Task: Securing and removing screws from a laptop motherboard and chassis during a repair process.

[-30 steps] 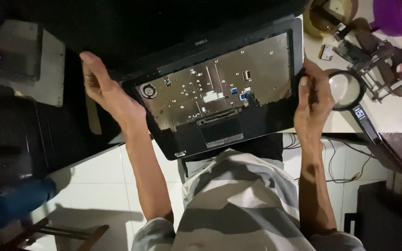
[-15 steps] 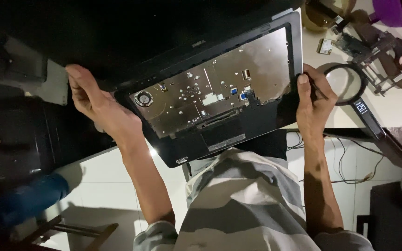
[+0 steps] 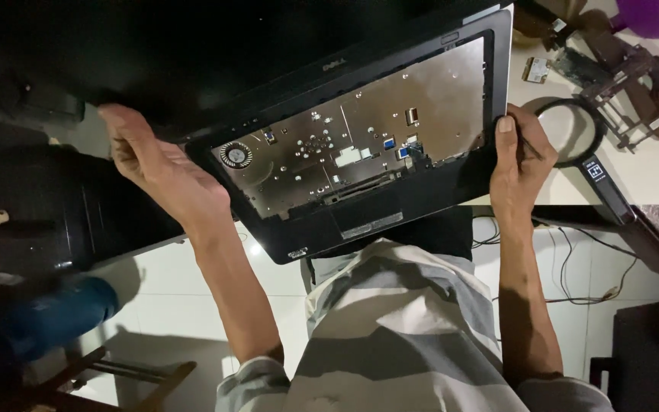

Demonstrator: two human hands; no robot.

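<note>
1. I kept the opened laptop base (image 3: 360, 152) level over my lap, half off the table (image 3: 650, 179)
2. My right hand (image 3: 520, 164) pinched its right edge
3. My left hand (image 3: 165, 172) lay open-palmed against its left corner, steadying, not squeezing

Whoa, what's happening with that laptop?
A person holds an opened-up black laptop with both hands. Its keyboard is off, showing the metal plate and a small fan. The right hand grips the right edge; the left hand is at the left corner, fingers spread. A magnifying glass lies on the white table beside it.
</note>
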